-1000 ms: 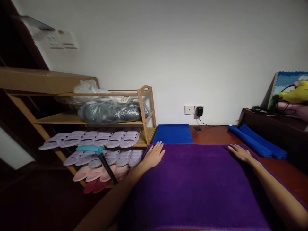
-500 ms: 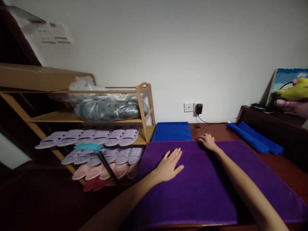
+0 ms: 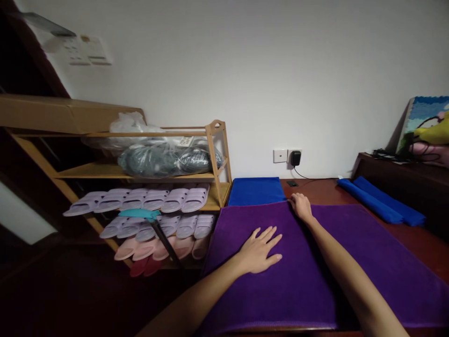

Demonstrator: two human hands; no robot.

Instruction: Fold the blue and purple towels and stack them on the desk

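A purple towel lies spread over the dark red wooden surface. My left hand rests flat on it, fingers spread, left of its middle. At the far edge, my right hand has its fingers curled over the towel's border and grips it; the fingertips are partly hidden. Just left of those fingers the edge rises slightly. Beyond the purple towel is a flat folded blue towel, its near part covered by the purple one. Two rolled or narrowly folded blue towels lie at the right.
At left stands a wooden shoe rack with rows of lilac and pink slippers, a plastic-wrapped bundle and a cardboard box. A teal-topped pole stands before it. A plugged-in adapter trails a cord along the wall.
My right hand's fingers have curled in on the towel's far edge, which is now slightly lifted there. My left hand has slid a little nearer and to the right. The view has turned slightly left.
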